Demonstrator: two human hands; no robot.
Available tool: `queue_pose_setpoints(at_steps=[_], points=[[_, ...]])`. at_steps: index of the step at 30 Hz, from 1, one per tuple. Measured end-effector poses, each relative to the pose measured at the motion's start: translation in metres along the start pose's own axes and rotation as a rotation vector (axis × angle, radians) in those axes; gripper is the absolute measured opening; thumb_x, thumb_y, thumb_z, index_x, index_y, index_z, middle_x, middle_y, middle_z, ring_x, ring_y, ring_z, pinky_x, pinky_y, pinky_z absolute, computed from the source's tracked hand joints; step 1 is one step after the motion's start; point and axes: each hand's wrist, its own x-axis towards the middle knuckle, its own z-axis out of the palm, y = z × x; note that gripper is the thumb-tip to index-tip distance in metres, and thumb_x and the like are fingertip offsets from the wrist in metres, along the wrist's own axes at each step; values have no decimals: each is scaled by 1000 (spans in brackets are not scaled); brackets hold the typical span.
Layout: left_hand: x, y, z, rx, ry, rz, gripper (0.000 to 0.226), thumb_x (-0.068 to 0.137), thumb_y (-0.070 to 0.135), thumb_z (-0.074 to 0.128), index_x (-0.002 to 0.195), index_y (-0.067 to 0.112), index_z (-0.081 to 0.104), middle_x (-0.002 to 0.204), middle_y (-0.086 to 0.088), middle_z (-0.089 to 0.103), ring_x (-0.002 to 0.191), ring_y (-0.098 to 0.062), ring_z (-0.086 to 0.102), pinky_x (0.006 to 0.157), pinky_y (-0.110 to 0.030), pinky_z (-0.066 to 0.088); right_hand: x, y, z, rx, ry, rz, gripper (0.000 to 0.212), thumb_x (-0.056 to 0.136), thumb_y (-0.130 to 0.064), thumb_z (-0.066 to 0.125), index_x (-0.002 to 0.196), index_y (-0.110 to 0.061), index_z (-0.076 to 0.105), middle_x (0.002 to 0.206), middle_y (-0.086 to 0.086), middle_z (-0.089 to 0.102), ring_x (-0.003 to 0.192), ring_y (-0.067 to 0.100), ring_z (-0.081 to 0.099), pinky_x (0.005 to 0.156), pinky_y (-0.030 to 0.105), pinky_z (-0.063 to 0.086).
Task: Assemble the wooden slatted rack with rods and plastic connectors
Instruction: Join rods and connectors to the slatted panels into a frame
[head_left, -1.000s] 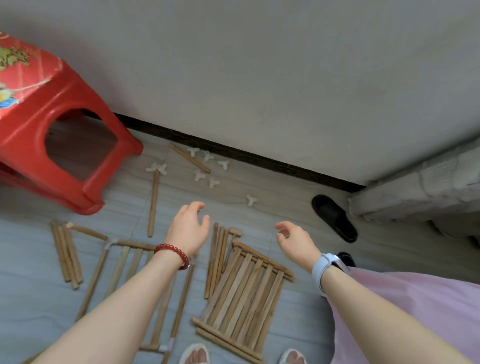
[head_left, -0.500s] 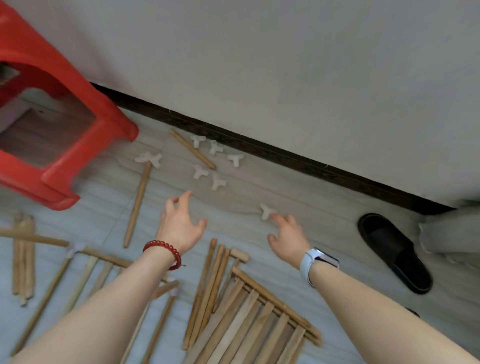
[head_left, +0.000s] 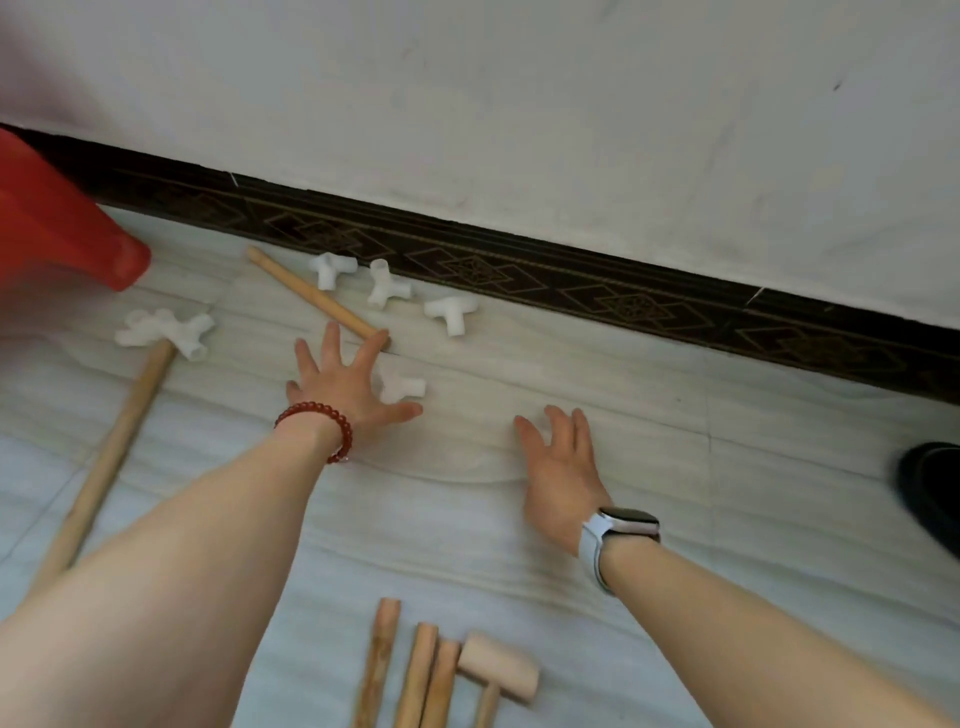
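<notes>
Left hand (head_left: 343, 389), centre of frame: grip apart, fingers spread straight over the floor (head_left: 675, 467), holding nothing. A white plastic connector (head_left: 402, 387) lies just right of its fingers, partly hidden by them; contact cannot be told. Red bead bracelet (head_left: 317, 423) on that wrist.

Right hand (head_left: 563, 467), right of centre: grip also apart, fingers extended, palm down, low over the pale floor, nothing held. A hint of white shows at its fingertips; too blurred to name. Watch (head_left: 621, 525) with light strap on the wrist.

Above the left hand: a short wooden rod (head_left: 314, 296) lies diagonally, and three more white connectors (head_left: 449, 312) sit along the dark patterned skirting (head_left: 571, 280). Left: a long rod (head_left: 111, 452) with a cluster of connectors (head_left: 166, 332) at its top end. Upper left corner: red stool leg (head_left: 67, 234). Bottom centre: three rod ends (head_left: 415, 670) side by side, small wooden mallet (head_left: 498, 673) just right of them. Right edge: dark slipper (head_left: 932, 488).
</notes>
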Motion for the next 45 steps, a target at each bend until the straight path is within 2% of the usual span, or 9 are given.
queue_pose_setpoints(at_steps=[5, 8, 12, 18, 23, 29, 37, 40, 45], points=[[20, -1, 22, 4, 126, 37, 67, 78, 63, 57, 134, 30, 41, 146, -6, 28, 135, -37, 18, 110, -50, 25, 30, -10, -14, -77, -1, -89, 75, 89, 1, 39, 150, -20, 2, 155, 12, -4, 143, 36, -7, 117, 41, 11], [14, -8, 43, -43, 257, 39, 53, 84, 55, 49, 127, 26, 48, 138, -3, 38, 134, -39, 21, 114, -49, 15, 50, -24, -32, -90, 65, -135, 68, 88, 4, 38, 148, -17, 13, 152, 11, 6, 135, 33, 13, 104, 38, 36], [11, -20, 66, -34, 450, 140, 49, 82, 51, 32, 113, 21, 56, 126, -2, 53, 121, -42, 36, 108, -58, 24, 92, -54, -56, -158, 263, -271, 70, 87, -2, 44, 148, -21, 15, 150, 9, 13, 126, 32, 24, 96, 37, 38], [11, -19, 69, -21, 443, 133, 43, 84, 44, 37, 116, 19, 52, 131, -5, 50, 120, -45, 38, 106, -61, 25, 157, -105, -73, -366, 218, -449, 76, 89, -9, 47, 149, -34, 7, 152, 7, 11, 127, 34, 29, 95, 53, 37], [11, -20, 70, -4, 473, 120, 41, 85, 44, 40, 114, 18, 53, 131, -9, 53, 117, -46, 43, 105, -60, 29, 189, -124, -64, -586, 77, -378, 80, 88, -46, 50, 147, -42, -5, 153, 6, 3, 128, 38, 24, 90, 52, 38], [11, -19, 70, -17, 466, 99, 39, 85, 44, 39, 113, 19, 51, 133, -11, 52, 117, -47, 44, 105, -59, 28, 191, -103, -56, -584, 229, -416, 53, 89, -39, 43, 139, -29, 28, 137, 11, 30, 107, 34, 40, 61, 35, 33], [11, -20, 66, -2, 465, 97, 42, 84, 45, 39, 113, 19, 55, 131, -11, 53, 116, -46, 43, 103, -61, 32, 159, -56, -61, -604, 118, -276, 64, 92, -62, 25, 146, -34, 8, 153, 6, 10, 122, 43, 33, 88, 48, 40], [11, -21, 66, 21, 455, 128, 48, 83, 51, 39, 116, 20, 54, 132, -11, 53, 117, -48, 44, 102, -64, 30, 131, -28, -53, -521, 128, -208, 61, 94, -58, 26, 147, -33, 10, 152, 8, 9, 120, 41, 36, 81, 39, 46], [14, -19, 68, 97, 404, 210, 61, 86, 64, 29, 120, 22, 58, 134, -11, 52, 119, -50, 44, 103, -65, 26, 77, -9, -27, -340, 285, -143, 43, 86, -27, 61, 128, -31, 51, 133, 16, 42, 83, 37, 53, 46, 30, 34]])
